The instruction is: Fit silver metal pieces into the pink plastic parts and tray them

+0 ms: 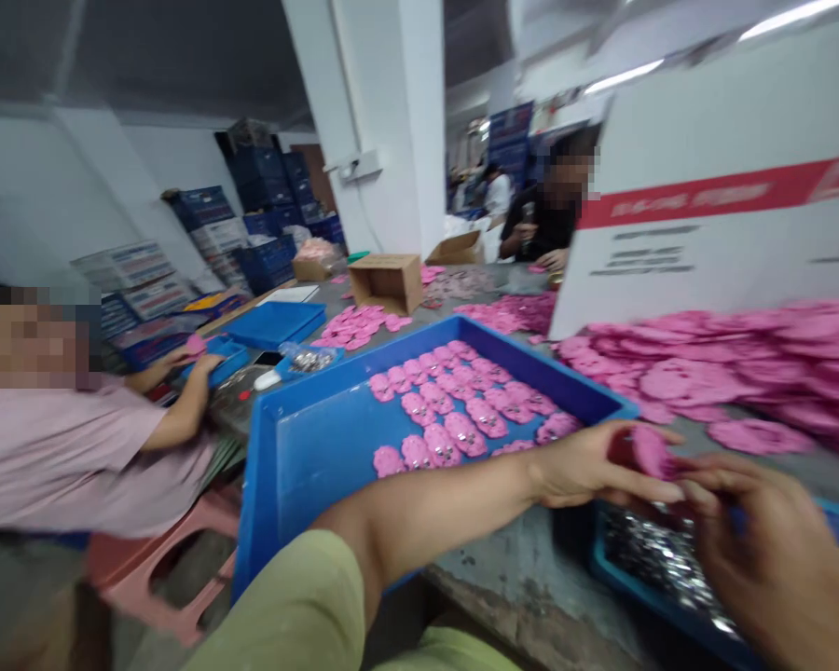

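Observation:
My left hand reaches across from the lower left and pinches a pink flat piece between thumb and fingers. My right hand is at the lower right, fingers curled and touching the same pink piece; whether it holds anything small is blurred. Under both hands sits a small blue tray of shiny metal parts. To the left, a large blue tray holds several pink pieces laid in rows.
A heap of pink pieces lies on the grey table at the right, beside a big white carton. A person in a pink shirt sits at the left; another person sits across. Cardboard boxes and blue crates stand behind.

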{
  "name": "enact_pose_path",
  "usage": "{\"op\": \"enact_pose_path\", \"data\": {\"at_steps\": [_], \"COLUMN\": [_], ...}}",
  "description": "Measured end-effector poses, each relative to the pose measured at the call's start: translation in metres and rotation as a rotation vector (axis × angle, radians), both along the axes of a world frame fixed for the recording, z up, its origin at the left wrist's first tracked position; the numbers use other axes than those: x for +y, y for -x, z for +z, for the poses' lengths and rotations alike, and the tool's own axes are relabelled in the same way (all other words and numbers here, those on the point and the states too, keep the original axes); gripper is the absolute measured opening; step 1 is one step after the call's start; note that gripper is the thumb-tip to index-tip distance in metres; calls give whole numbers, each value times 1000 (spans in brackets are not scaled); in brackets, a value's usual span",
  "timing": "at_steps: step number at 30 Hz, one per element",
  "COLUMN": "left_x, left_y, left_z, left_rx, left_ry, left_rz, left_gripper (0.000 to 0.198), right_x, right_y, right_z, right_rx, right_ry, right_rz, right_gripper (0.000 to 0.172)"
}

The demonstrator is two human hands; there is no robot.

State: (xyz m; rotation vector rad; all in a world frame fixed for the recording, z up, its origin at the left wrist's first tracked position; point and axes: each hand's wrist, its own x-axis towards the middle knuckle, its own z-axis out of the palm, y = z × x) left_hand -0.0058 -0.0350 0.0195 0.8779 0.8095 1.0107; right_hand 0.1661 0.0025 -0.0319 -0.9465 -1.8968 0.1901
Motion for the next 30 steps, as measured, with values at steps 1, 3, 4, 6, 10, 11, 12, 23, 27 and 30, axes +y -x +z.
{"op": "enact_pose_path", "data": {"at_steps": [1,3,4,6,10,11,12,23,27,30], "left_x": [-1,-1,0,2,7,8,8,9,7,3], "left_y": [1,3,4,6,8,8,8,-1,0,0], "left_z": [1,1,1,-3,-11,-13,-14,-25,-23,-19], "left_rx": [-4,-6,-11,-22,-43,-38,-23,49,50,55], "left_ry": [10,16,17,27,78,82,80,-92,-88,-74], "left_rz": [20,13,22,38,25,26,40,271,253,242], "left_gripper": [78,84,82,77,72,71,70,54,57,65], "right_x": [-3,-7,-8,-8,-7,-8,-9,-12,-6,-2], "right_y": [2,5,6,7,7,8,10,13,9,6], "right_z": [5,10,11,9,10,13,16,26,23,25], "right_rx": [27,86,107,123,180,215,249,268,279,222], "right_ry": [-6,35,76,188,480,548,604,665,606,610], "right_rz": [21,9,-6,-17,22,40,60,161,193,257], "right_gripper": [57,51,48,42,43,46,49,51,46,47]}}
